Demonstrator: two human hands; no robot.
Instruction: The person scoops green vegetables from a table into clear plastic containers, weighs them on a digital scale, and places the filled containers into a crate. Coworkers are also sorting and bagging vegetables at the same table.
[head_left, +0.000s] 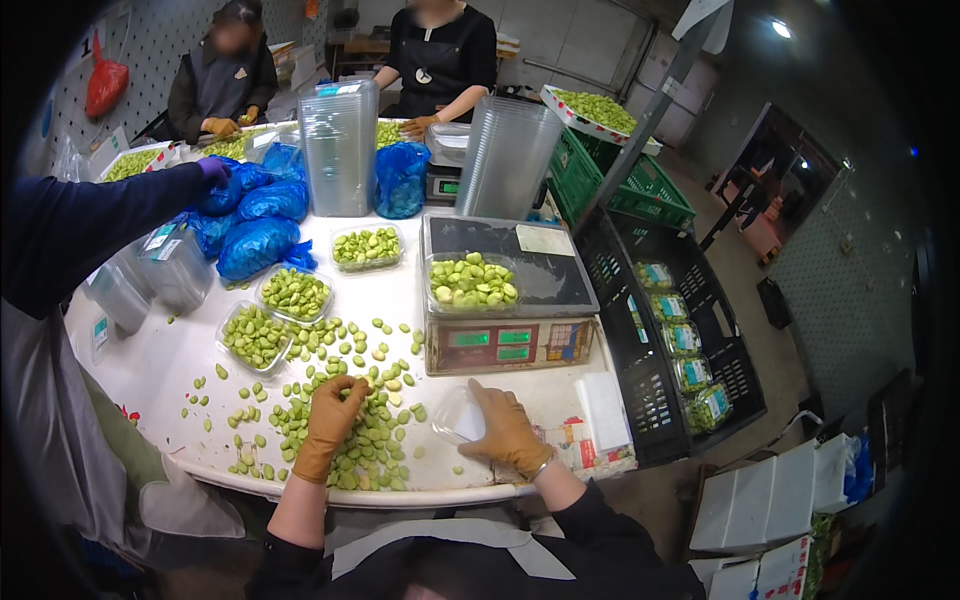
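My right hand, in a tan rubber glove, grips the side of a clear plastic tub with a white liner in its bottom, at the front of the white table. To its left my left hand, gloved alike, is over a loose pile of shelled broad beans. Its thumb and fingertips are drawn together; whether a bean is between them is hidden. Behind the hands stands a digital scale, and on its plate rests a tub of beans.
Filled tubs stand left of the scale, near blue plastic bags and tall stacks of clear tubs. A black crate with labelled packs borders the table's right. A co-worker's sleeve reaches in from the left; two people work opposite.
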